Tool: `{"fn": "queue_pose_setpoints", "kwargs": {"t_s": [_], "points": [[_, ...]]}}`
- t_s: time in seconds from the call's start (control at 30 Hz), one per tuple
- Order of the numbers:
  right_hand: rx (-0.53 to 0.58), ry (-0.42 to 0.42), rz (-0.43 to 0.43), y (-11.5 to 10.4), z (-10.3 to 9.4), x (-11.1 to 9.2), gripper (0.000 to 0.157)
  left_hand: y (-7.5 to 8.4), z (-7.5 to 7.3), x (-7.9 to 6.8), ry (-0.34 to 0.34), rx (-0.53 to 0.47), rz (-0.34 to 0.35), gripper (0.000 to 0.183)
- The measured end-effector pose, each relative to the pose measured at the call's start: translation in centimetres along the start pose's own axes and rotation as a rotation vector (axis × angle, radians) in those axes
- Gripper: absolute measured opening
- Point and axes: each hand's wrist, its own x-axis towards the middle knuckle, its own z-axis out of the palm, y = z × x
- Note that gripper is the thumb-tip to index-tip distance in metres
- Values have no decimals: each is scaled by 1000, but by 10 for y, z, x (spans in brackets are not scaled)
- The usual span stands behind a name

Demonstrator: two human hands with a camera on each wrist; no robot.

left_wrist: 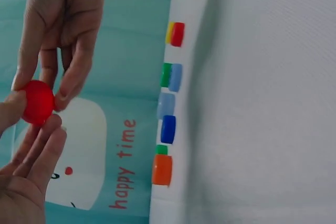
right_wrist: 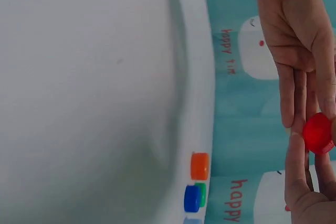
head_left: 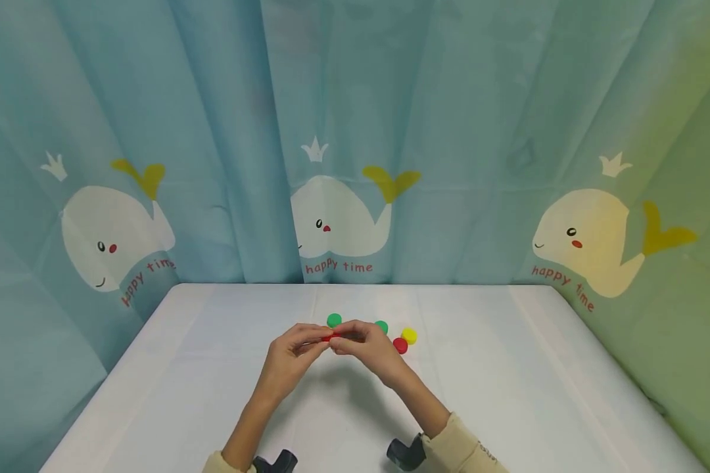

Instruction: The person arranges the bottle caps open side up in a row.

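Observation:
Both hands meet above the far middle of the white table, at a round red bottle cap [head_left: 331, 337]. My left hand [head_left: 286, 364] pinches the cap from the left between thumb and fingertips. From the right, my right hand [head_left: 373, 351] holds the same cap by its edge with thumb and fingers. In the left wrist view the cap's flat round face [left_wrist: 39, 102] shows, with fingertips of both hands around it. The right wrist view shows the red cap [right_wrist: 318, 133] with a ridged side, partly covered by a thumb.
Beyond the hands on the white table [head_left: 485, 381] lie several caps: green [head_left: 334, 320], yellow [head_left: 409, 336], another red [head_left: 400, 345], orange [left_wrist: 161, 170], dark blue [left_wrist: 168, 129] and light blue [left_wrist: 166, 105]. A blue-green whale-print curtain [head_left: 242, 164] hangs behind the table.

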Motion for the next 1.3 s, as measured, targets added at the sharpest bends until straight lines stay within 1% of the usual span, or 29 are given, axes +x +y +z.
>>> {"fn": "queue_pose_setpoints", "kwargs": {"t_s": [0.03, 0.07, 0.13, 0.2, 0.27, 0.3, 0.33, 0.4, 0.53, 0.63, 0.7, 0.8, 0.87, 1.0, 1.1, 1.23, 1.3], "points": [[-40, 0, -4, 0, -1, -1, 35, 2, 0, -1, -13, -6, -18, 20], [-80, 0, -10, 0, -2, -2, 35, 2, -1, -1, -23, -16, -57, 20], [-169, -2, -22, 2, -2, -5, 36, -6, -2, -3, -44, -36, -127, 22], [-259, -18, -62, 4, 1, -8, 35, -15, -5, -4, -63, -36, -195, 25], [-327, -44, -104, 5, 4, -10, 34, -25, -8, -5, -93, -34, -240, 29], [-358, -56, -120, 4, 6, -12, 34, -30, -10, -6, -114, -32, -240, 30], [-385, -64, -140, 4, 7, -13, 34, -30, -12, -6, -130, -25, -246, 31], [-408, -76, -150, 4, 10, -13, 35, -33, -14, -7, -157, -11, -239, 33], [-452, -89, -132, 5, 11, -13, 36, -34, -16, -9, -226, 13, -249, 37], [-499, -109, -110, 8, 11, -11, 34, -35, -16, -10, -302, 53, -256, 37], [-526, -129, -95, 10, 11, -11, 33, -37, -17, -9, -346, 88, -252, 35], [-544, -157, -84, 14, 12, -10, 32, -40, -18, -9, -391, 121, -229, 34], [-559, -172, -88, 16, 13, -10, 31, -43, -18, -9, -407, 148, -215, 33], [-586, -209, -112, 21, 14, -10, 28, -50, -16, -10, -395, 216, -206, 35], [-605, -233, -98, 25, 15, -12, 26, -53, -14, -12, -389, 259, -192, 39], [-628, -239, -56, 28, 15, -14, 26, -55, -11, -13, -419, 295, -154, 38], [-639, -246, -54, 29, 15, -14, 26, -54, -10, -13, -434, 323, -139, 35]]}}
